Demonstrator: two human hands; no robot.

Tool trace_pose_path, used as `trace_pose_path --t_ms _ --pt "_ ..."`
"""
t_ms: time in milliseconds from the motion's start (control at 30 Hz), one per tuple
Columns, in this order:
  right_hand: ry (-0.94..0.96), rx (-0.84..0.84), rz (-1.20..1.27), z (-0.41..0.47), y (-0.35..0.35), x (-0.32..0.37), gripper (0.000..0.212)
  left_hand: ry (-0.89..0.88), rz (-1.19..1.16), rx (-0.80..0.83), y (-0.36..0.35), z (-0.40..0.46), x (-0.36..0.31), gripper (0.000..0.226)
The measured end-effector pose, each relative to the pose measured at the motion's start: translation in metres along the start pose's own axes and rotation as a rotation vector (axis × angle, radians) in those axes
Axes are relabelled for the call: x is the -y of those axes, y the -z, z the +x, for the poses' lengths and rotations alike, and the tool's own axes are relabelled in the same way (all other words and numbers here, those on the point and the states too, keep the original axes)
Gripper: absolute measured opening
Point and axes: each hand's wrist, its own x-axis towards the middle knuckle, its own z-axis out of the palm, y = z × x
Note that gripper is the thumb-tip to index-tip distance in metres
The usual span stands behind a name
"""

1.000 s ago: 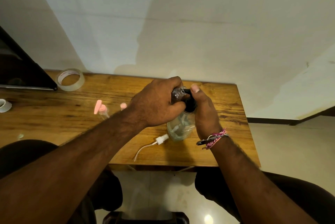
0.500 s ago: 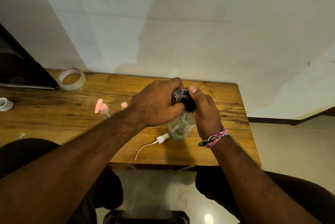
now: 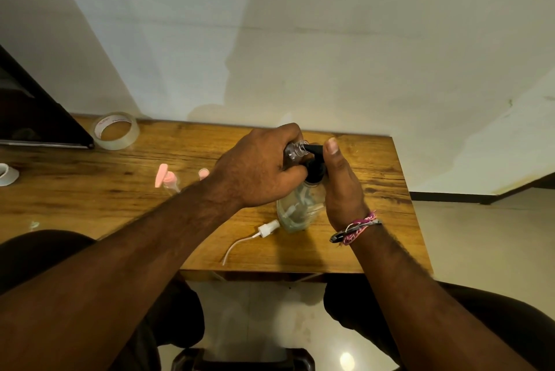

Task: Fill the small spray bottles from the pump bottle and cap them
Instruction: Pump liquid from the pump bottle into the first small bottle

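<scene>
I am filling: my left hand (image 3: 258, 172) holds the small clear spray bottle (image 3: 293, 153) at the black pump nozzle (image 3: 312, 149), mid-frame. My right hand (image 3: 341, 187) grips the pump bottle (image 3: 297, 208). Next, I should press down.

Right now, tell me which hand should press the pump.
Right. The right hand already rests on the black pump head of the pump bottle; the left hand holds the small spray bottle at the nozzle.
</scene>
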Motion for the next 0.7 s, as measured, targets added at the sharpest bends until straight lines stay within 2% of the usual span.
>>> trace_pose_path --t_ms 167,267,433,700 --pt "-0.008 -0.048 -0.023 0.0035 -0.0026 0.0020 0.055 0.015 -0.005 0.000 0.0002 0.0004 0.0007 0.017" --pt "0.000 -0.085 -0.040 0.0043 -0.0030 0.0003 0.068 0.011 0.001 0.001 -0.0004 0.0002 0.0007 0.018" --pt "-0.016 -0.071 -0.009 0.0058 -0.0021 -0.0022 0.056 0.019 0.002 0.012 -0.0022 -0.0005 0.0021 0.019" --pt "0.002 -0.072 -0.012 0.0075 0.0002 -0.0071 0.070 0.031 0.015 0.027 -0.0036 -0.0011 0.0043 0.019"
